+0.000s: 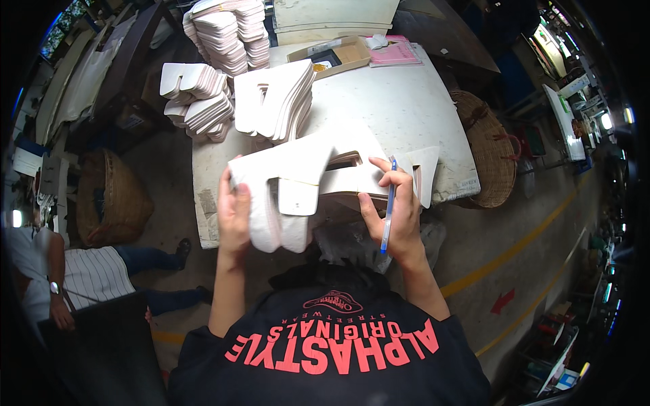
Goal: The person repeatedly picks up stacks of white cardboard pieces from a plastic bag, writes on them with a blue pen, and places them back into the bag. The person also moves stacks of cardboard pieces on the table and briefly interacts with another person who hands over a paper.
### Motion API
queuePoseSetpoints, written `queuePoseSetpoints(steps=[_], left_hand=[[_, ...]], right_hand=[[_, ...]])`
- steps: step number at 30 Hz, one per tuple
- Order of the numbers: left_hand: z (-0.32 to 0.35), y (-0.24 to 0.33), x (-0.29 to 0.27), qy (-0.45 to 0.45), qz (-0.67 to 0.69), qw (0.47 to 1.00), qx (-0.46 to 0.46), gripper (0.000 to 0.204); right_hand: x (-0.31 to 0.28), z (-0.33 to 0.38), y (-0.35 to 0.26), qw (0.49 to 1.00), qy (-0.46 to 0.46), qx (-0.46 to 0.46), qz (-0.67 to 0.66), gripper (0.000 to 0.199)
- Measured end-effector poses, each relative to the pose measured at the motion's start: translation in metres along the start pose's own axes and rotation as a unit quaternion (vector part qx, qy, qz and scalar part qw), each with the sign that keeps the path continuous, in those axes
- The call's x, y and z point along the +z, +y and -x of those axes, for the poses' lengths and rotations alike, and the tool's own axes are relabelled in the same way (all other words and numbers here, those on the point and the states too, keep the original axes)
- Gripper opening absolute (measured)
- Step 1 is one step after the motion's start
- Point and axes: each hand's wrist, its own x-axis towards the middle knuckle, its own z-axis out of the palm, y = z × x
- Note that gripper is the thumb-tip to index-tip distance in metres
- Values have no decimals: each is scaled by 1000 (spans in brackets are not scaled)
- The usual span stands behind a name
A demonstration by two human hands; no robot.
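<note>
White, flat, stiff cut-out sheets, a held bundle (305,179), sit between both hands just above the near edge of the pale worn tabletop (406,108). Left hand (233,213) is clamped on the bundle's left end. Right hand (396,210) steadies the right end, fingers closed round one blue pen (388,206). Looks like squaring or marking the bundle; the next move calls for a firm grip and a free pen tip. Four or so stacks of like cut-outs (271,101) behind; two wicker baskets (491,149) flank.
</note>
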Motion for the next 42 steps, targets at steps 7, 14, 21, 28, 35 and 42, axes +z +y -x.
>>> queuePoseSetpoints(steps=[7,14,21,28,35,42], left_hand=[[50,-70,-132,145,-32,974,-169,51],[60,-114,-137,183,-598,755,-196,58],[-4,-17,3,69,-417,902,90,39],[-29,3,77,-73,-499,863,-28,58],[23,9,96,-15,-538,843,-15,45],[15,11,97,15,-518,855,7,55]], right_hand=[[1,7,18,983,-36,46,172,73],[-24,-10,56,982,-166,23,82,61],[-45,-32,51,990,-127,-46,-27,40],[-9,-21,22,906,203,122,-352,23],[32,-24,28,904,182,171,-348,8],[34,-33,35,940,142,151,-272,48]])
